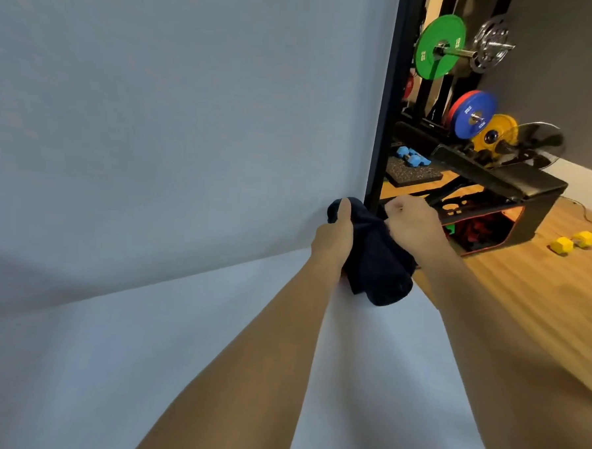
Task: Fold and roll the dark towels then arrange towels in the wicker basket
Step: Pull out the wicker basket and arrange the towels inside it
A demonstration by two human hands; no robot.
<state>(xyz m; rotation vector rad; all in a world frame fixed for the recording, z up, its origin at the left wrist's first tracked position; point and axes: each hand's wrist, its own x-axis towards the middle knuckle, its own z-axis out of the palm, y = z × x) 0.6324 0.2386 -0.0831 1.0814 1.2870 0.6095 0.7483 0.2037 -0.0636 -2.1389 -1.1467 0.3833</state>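
In the head view, the left hand [335, 234] is wrapping around the far-left end of the dark towel [380, 263], thumb lying along the top and fingers curling under. The right hand [414, 224] is clenching the towel's right side, knuckles up. The towel is a soft, nappy, near-black roll, thick and rounded at its near end. Its long axis is running diagonally, from far-left between the hands to near-right. It is sitting at the right edge of a smooth white sheet [149, 120], just in front of a black upright pole [387, 109]; whether it is touching the sheet cannot be told. To the right, a wooden floor [530, 298] is showing striped grain. Far right, a glossy green round weight plate [438, 47] is showing "10", with a blue plate [473, 119] below it. A yellow dumbbell [573, 241] with faceted ends is lying on the floor.
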